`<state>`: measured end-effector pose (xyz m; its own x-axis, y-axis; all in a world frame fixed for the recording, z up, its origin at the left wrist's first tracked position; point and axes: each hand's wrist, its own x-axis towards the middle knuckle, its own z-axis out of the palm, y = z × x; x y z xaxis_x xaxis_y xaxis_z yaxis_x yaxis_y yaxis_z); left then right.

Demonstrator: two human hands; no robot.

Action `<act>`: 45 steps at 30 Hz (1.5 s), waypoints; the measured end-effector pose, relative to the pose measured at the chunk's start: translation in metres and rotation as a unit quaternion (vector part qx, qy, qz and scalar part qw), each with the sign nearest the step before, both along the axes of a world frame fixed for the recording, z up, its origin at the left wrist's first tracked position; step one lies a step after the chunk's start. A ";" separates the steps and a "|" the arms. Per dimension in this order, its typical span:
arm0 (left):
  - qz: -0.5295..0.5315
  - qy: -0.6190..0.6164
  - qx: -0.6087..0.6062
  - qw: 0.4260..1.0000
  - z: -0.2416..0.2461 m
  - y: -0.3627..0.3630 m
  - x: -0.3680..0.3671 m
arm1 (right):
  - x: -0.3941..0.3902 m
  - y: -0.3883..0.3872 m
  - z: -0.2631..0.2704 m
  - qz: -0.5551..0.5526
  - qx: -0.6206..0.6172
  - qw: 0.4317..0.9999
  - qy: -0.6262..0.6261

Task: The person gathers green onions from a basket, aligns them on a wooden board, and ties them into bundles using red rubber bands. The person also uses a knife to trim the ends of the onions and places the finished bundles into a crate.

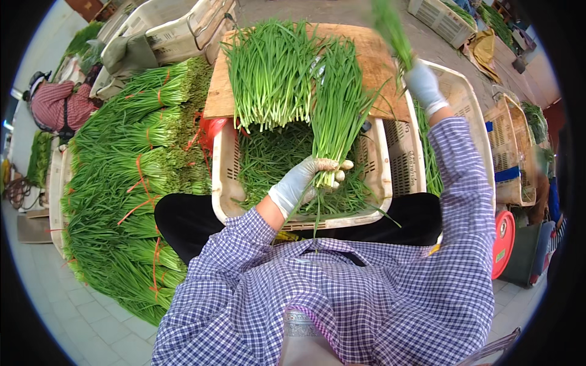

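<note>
My gloved left hand [304,178] grips a bunch of garlic chives [339,110] by its pale stem ends, above a white plastic crate [300,224]. The leaves of that bunch lie over a wooden board [219,100]. Beside it on the board rests a wide heap of chives [272,78], stems toward me. Raised at the upper right, my gloved right hand [425,84] is closed around a smaller bunch of chives [394,36], whose tips are blurred. Loose leaves [274,153] fill the bottom of the crate.
Tied bundles of chives [132,183] are piled high at my left, bound with red ties. On the right stand a crate holding chives [476,128], a red round lid [503,244] and more crates [508,151]. Another person [62,103] sits at the far left.
</note>
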<state>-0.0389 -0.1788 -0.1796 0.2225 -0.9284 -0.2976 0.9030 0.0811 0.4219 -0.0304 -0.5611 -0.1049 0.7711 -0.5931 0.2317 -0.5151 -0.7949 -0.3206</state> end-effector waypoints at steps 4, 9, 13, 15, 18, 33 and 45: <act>-0.007 -0.001 0.035 0.999 0.004 0.003 0.001 | 0.006 0.030 -0.071 0.030 0.027 0.975 0.217; -0.027 0.007 0.067 0.997 0.016 0.014 -0.002 | -0.042 0.064 -0.018 -0.005 0.120 0.991 0.062; -0.054 -0.038 0.095 0.993 0.054 0.059 -0.020 | -0.123 0.160 -0.016 0.156 0.557 0.816 -0.008; -0.108 -0.063 0.087 0.988 0.067 0.078 -0.037 | -0.169 0.236 -0.009 0.134 0.748 0.650 0.001; -0.163 -0.082 0.096 0.978 0.074 0.115 -0.058 | -0.168 0.300 -0.034 0.209 0.882 0.411 -0.098; -0.018 -0.558 -0.008 0.829 0.142 -0.003 0.053 | -0.059 0.219 0.129 0.301 0.531 0.722 -0.325; 0.003 -0.630 -0.078 0.773 0.130 -0.146 0.158 | 0.025 0.087 0.070 0.340 0.360 0.831 -0.252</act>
<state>0.1188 -0.3244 -0.0498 0.2485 -0.9290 0.2741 -0.2170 0.2224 0.9505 -0.0050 -0.4741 -0.0350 0.8972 -0.1842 0.4015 0.3200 -0.3554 -0.8782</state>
